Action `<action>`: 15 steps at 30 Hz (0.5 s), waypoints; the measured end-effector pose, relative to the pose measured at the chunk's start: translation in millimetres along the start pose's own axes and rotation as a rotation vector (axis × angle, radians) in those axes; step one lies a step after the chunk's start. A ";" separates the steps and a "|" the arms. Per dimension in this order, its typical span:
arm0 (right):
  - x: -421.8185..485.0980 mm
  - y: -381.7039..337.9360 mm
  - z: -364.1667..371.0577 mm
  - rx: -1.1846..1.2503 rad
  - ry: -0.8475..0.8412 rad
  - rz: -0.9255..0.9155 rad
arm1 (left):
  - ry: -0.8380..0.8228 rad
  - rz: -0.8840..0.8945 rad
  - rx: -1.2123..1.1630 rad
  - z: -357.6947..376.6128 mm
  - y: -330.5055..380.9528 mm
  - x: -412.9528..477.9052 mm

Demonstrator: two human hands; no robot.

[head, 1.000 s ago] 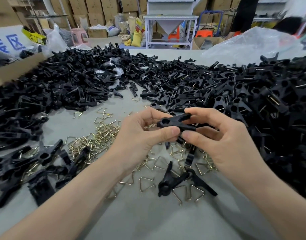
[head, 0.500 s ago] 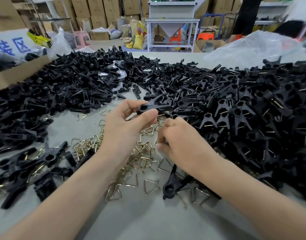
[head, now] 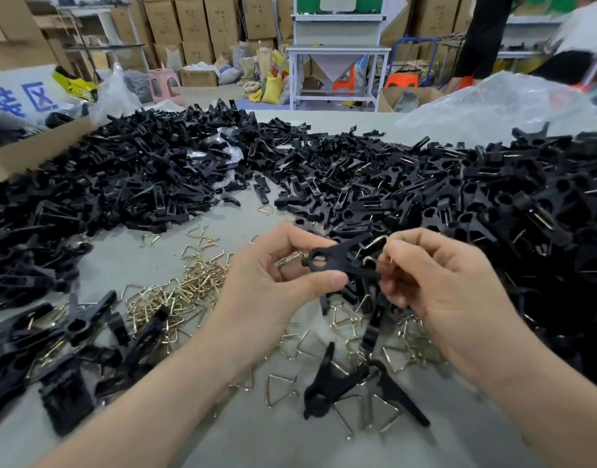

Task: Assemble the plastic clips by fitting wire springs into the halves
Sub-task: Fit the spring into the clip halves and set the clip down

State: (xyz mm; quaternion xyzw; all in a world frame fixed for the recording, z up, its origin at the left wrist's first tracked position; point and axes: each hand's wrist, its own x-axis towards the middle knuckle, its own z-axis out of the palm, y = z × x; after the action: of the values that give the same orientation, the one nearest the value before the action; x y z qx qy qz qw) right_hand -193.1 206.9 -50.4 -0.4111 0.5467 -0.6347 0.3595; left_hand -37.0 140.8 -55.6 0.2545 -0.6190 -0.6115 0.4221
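Note:
My left hand point(head: 277, 282) grips a black plastic clip point(head: 341, 260) by its round-holed end, holding its two halves together above the table. My right hand point(head: 428, 282) pinches a silvery wire spring point(head: 374, 246) at the clip's open tail end, touching the plastic. Loose brass-coloured wire springs point(head: 189, 292) lie scattered on the grey table under and left of my hands. A finished black clip point(head: 327, 386) lies on the table below my hands.
Large heaps of black clip halves point(head: 138, 184) fill the table's back and left; a heap with springs fitted point(head: 513, 231) rises at the right. Several assembled clips point(head: 71, 336) lie at the left front. A cardboard box point(head: 37, 150) and a clear plastic bag point(head: 493, 106) stand behind.
My right hand lifted from the spring pile with a wire spring and brought it to the clip's tail. My left hand moved the clip right and nearer to me.

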 end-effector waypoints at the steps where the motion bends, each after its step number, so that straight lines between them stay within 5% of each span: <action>1: -0.8 1.4 2.0 0.009 -0.009 0.013 | 0.008 0.003 -0.011 2.0 -0.5 -0.1; 15: -1.5 2.7 1.0 -0.103 -0.076 0.067 | -0.034 -0.027 0.040 0.3 3.1 1.0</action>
State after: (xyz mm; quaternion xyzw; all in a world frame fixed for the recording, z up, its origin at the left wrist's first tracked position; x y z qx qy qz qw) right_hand -191.6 207.5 -53.1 -0.4345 0.5778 -0.5773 0.3795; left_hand -37.2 140.6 -52.4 0.2607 -0.6346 -0.6090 0.3981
